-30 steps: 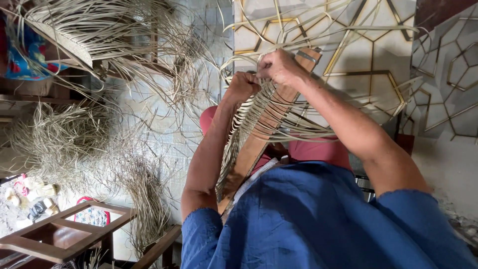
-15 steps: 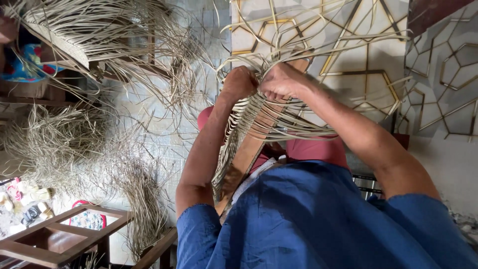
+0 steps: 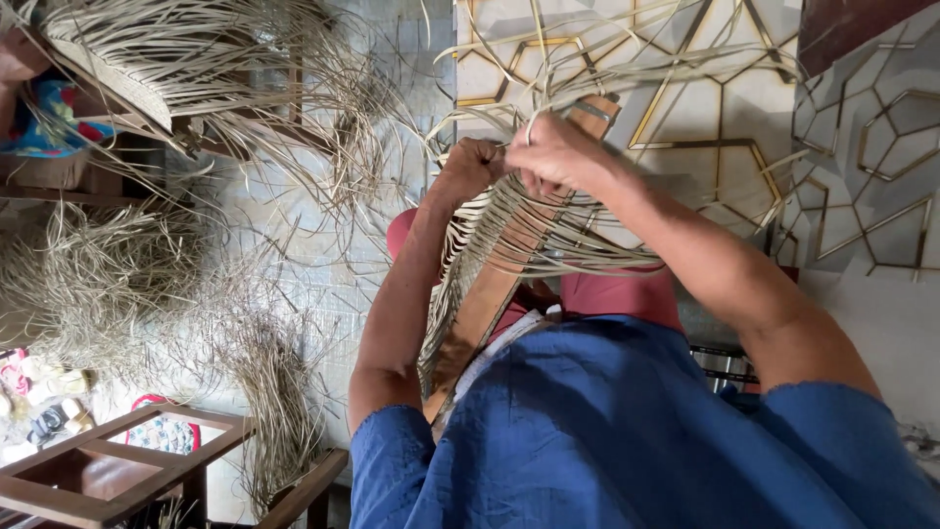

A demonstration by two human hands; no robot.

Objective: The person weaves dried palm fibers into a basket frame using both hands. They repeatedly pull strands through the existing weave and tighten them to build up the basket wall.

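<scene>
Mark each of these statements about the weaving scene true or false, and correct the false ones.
1. Both hands are at the upper end of the brown wooden board wrapped with woven pale straw strips. True: the left hand and the right hand meet there, gripping strips.
2. The person wears a red top. False: the blue short-sleeved top is blue; only the cloth under the board is pinkish red.
3. Loose heaps of pale dry straw lie on the floor to the left. True.
4. The right hand holds scissors. False: no tool shows; it grips only strips.
5. A brown wooden frame stands at the lower left. True.
</scene>
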